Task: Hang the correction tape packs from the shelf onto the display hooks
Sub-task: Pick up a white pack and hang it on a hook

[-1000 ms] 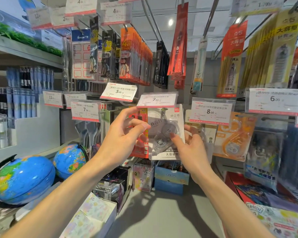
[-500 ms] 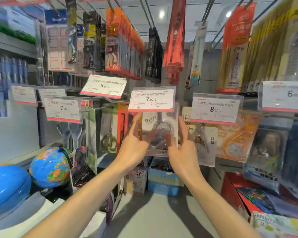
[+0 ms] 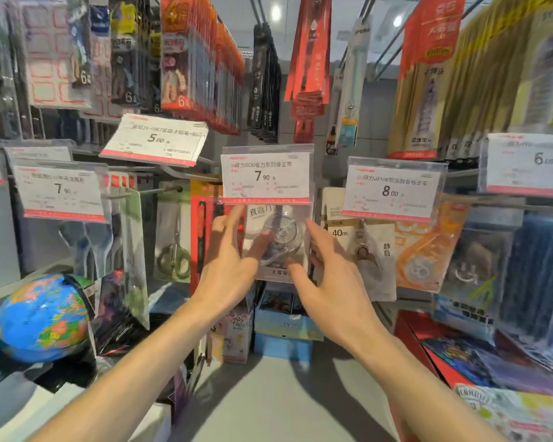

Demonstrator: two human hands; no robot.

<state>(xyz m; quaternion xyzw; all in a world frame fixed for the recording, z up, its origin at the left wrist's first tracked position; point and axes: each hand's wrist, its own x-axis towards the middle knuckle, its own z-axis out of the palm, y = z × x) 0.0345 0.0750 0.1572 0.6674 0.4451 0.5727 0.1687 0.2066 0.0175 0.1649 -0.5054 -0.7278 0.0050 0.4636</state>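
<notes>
Straight ahead in the head view, a clear correction tape pack (image 3: 276, 242) hangs just under a price label (image 3: 265, 173) reading 7.90, its top hidden behind that label, so whether it sits fully on the hook cannot be told. Both hands flank it. On its left edge, the left hand (image 3: 229, 266) has straight, spread fingers with the thumb lying across the pack's front. By its right edge and lower corner, the right hand (image 3: 324, 282) also has relaxed, straight fingers, the thumb touching the bottom. Neither hand is curled around the pack; they seem to steady and square it so it hangs flat. Just beside it on the right hangs another tape pack (image 3: 369, 250) marked 40m. Below, on the shelf (image 3: 284, 393), stands a blue carton (image 3: 283, 320); its contents are too blurred to name. A globe (image 3: 42, 317) sits lower left.
</notes>
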